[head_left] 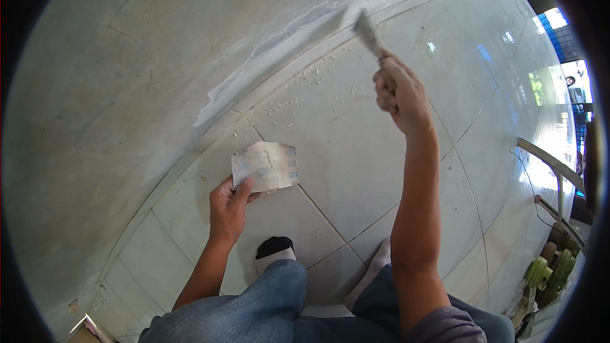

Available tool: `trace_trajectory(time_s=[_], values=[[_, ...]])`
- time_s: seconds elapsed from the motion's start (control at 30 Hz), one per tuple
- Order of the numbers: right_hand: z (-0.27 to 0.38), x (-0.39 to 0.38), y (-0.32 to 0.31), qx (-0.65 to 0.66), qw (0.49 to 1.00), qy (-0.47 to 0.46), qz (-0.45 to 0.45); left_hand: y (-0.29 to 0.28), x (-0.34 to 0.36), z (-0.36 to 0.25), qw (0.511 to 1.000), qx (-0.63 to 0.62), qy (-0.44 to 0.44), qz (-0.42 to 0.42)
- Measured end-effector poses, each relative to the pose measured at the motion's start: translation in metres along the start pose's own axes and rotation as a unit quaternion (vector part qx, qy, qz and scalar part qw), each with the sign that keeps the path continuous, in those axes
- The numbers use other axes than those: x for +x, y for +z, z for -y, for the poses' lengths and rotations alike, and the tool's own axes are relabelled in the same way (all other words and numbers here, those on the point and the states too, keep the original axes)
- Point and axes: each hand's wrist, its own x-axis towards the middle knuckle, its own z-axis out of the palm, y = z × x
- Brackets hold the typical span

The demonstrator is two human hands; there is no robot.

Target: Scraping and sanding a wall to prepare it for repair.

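In my right hand (pixel 401 92) is a putty knife (pixel 366 30), its blade slightly blurred and pointing up toward the foot of the wall. My fingers wrap round its handle. The blade is close to the wall's base; whether it touches cannot be made out. My left hand (pixel 230 206) pinches a piece of sandpaper (pixel 264 166) by its lower left corner, thumb on top. Its pale back with faint bluish print faces up, and it is held above the floor tiles. The grey wall (pixel 159 44) has a scraped, peeling whitish strip (pixel 254 60) along its base.
Pale flakes (pixel 289 105) lie scattered on the tiled floor (pixel 343 171) along the wall. My feet, in white socks with one black toe (pixel 274 246), stand below. At right are a curved pale frame (pixel 549 164), a thin wire and green machine parts (pixel 539 273), near a bright opening.
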Motion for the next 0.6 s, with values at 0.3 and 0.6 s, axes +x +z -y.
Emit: trace_trajectory(time_s=[0.3, 0.6], values=[[-0.016, 0.034, 0.022, 0.037, 0.989, -0.084, -0.114, 0.002, 0.001, 0.007, 1.0, 0.009, -0.002, 0.014], [-0.076, -0.045, 0.044, 0.345, 0.922, 0.066, 0.165, 0.003, 0.007, 0.003, 1.0, -0.009, 0.008, 0.012]])
